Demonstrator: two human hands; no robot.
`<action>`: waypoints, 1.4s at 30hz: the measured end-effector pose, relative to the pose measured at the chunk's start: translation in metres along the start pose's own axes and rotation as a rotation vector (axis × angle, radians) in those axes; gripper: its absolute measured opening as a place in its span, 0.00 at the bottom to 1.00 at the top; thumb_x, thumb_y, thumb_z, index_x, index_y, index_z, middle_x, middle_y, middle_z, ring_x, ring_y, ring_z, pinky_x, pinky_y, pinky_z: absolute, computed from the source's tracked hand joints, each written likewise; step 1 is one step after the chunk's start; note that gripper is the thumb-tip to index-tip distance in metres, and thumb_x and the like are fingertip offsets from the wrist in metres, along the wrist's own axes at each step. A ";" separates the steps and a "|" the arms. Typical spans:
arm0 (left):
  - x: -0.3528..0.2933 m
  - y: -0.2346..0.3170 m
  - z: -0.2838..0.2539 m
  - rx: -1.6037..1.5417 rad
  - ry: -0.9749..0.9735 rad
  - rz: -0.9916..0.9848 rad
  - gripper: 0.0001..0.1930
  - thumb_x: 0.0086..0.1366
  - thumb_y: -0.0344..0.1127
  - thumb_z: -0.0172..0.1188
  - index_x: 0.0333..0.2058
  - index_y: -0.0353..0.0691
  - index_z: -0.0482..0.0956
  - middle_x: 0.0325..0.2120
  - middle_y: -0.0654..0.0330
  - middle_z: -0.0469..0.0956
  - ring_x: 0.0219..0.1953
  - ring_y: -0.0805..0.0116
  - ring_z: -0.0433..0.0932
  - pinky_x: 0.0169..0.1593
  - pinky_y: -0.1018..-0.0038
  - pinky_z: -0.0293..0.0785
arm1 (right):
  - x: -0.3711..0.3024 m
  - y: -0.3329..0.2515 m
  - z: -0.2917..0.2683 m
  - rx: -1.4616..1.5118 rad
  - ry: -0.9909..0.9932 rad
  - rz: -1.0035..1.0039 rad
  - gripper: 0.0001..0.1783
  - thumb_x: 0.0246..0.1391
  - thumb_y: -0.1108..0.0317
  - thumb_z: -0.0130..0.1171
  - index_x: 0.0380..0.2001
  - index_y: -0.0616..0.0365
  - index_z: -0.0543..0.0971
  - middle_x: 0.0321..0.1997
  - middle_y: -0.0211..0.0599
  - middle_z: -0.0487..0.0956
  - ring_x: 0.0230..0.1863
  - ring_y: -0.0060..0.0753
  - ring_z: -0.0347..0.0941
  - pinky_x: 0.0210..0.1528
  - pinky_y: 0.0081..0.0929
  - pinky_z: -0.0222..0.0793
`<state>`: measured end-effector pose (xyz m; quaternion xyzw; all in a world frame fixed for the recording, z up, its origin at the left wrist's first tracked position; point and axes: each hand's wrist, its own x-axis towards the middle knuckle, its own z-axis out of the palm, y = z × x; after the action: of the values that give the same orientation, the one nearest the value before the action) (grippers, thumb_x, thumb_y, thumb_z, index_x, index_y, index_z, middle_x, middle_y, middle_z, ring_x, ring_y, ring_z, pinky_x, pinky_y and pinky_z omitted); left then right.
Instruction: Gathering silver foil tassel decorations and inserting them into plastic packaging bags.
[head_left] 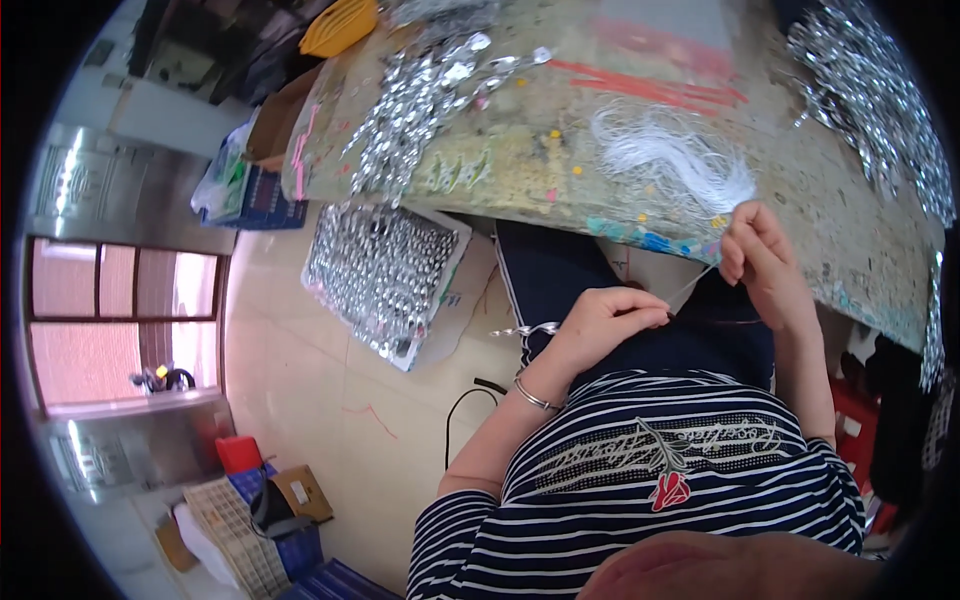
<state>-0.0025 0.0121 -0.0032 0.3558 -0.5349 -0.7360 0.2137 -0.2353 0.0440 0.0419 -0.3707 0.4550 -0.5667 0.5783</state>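
Striped shirt [640, 470]; hands pinch thin white thread [692, 284], silver ornament [525, 329].

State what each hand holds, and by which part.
The left hand pinches a silver bead strand at its end; the right hand pinches the white thread running between both hands.

Yellow container [340, 27], cardboard box [277, 118], red box [238, 453], window [120, 325]

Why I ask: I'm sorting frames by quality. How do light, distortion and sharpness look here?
Head view: even daylight, no hard shadows; fisheye bends the table edge and blackens the corners; glare on the silver pieces; hands, left and right, fairly sharp; thread faint.
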 end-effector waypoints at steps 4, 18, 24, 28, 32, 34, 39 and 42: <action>-0.010 -0.020 -0.015 0.176 -0.008 0.045 0.12 0.61 0.32 0.63 0.43 0.35 0.81 0.33 0.63 0.82 0.34 0.79 0.78 0.41 0.82 0.74 | 0.012 -0.007 -0.006 0.029 0.072 -0.001 0.06 0.66 0.64 0.47 0.34 0.52 0.66 0.22 0.22 0.64 0.23 0.15 0.58 0.28 0.15 0.56; -0.050 -0.035 -0.107 0.557 0.436 0.285 0.06 0.59 0.31 0.64 0.28 0.34 0.80 0.23 0.63 0.75 0.29 0.74 0.72 0.34 0.78 0.68 | 0.042 -0.009 -0.018 -0.045 0.147 0.028 0.09 0.67 0.62 0.46 0.43 0.54 0.70 0.34 0.28 0.76 0.33 0.18 0.70 0.39 0.18 0.68; -0.005 0.038 -0.190 1.060 0.955 0.454 0.08 0.61 0.33 0.62 0.32 0.34 0.79 0.25 0.55 0.76 0.28 0.63 0.72 0.35 0.71 0.69 | 0.036 0.000 -0.009 -0.128 0.111 0.095 0.11 0.66 0.64 0.46 0.46 0.58 0.72 0.37 0.32 0.77 0.37 0.21 0.73 0.43 0.21 0.70; 0.041 0.072 -0.261 1.298 1.037 0.571 0.09 0.61 0.34 0.60 0.37 0.34 0.79 0.29 0.50 0.77 0.32 0.53 0.74 0.40 0.63 0.69 | 0.031 0.004 0.000 -0.182 0.086 0.151 0.09 0.66 0.66 0.47 0.42 0.58 0.73 0.37 0.32 0.78 0.38 0.21 0.74 0.44 0.23 0.70; 0.081 0.087 -0.302 1.477 1.087 0.487 0.12 0.60 0.33 0.58 0.42 0.35 0.79 0.38 0.44 0.77 0.42 0.48 0.74 0.49 0.58 0.67 | 0.026 0.006 0.004 -0.174 0.089 0.175 0.09 0.65 0.66 0.49 0.42 0.59 0.74 0.38 0.33 0.79 0.40 0.22 0.74 0.46 0.23 0.70; 0.096 0.096 -0.309 1.583 1.088 0.504 0.12 0.61 0.33 0.58 0.42 0.35 0.79 0.42 0.42 0.76 0.46 0.45 0.73 0.51 0.57 0.67 | 0.025 0.007 0.004 -0.158 0.108 0.202 0.09 0.65 0.67 0.50 0.43 0.60 0.73 0.39 0.33 0.79 0.41 0.23 0.74 0.47 0.23 0.69; 0.109 0.104 -0.319 1.748 1.102 0.122 0.42 0.53 0.55 0.66 0.60 0.36 0.64 0.58 0.39 0.65 0.61 0.40 0.62 0.62 0.58 0.60 | 0.029 0.008 0.004 -0.181 0.155 0.232 0.09 0.64 0.67 0.50 0.43 0.59 0.74 0.39 0.33 0.79 0.41 0.23 0.74 0.47 0.22 0.69; 0.100 0.107 -0.335 1.351 0.761 -0.095 0.56 0.45 0.63 0.69 0.65 0.36 0.54 0.62 0.39 0.59 0.65 0.42 0.57 0.64 0.59 0.57 | 0.034 0.011 0.008 -0.201 0.169 0.255 0.08 0.64 0.67 0.50 0.42 0.59 0.73 0.39 0.33 0.79 0.41 0.23 0.74 0.46 0.22 0.69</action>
<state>0.1769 -0.3068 0.0095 0.6597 -0.7415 -0.0859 0.0875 -0.2264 0.0108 0.0302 -0.3172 0.5993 -0.4698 0.5652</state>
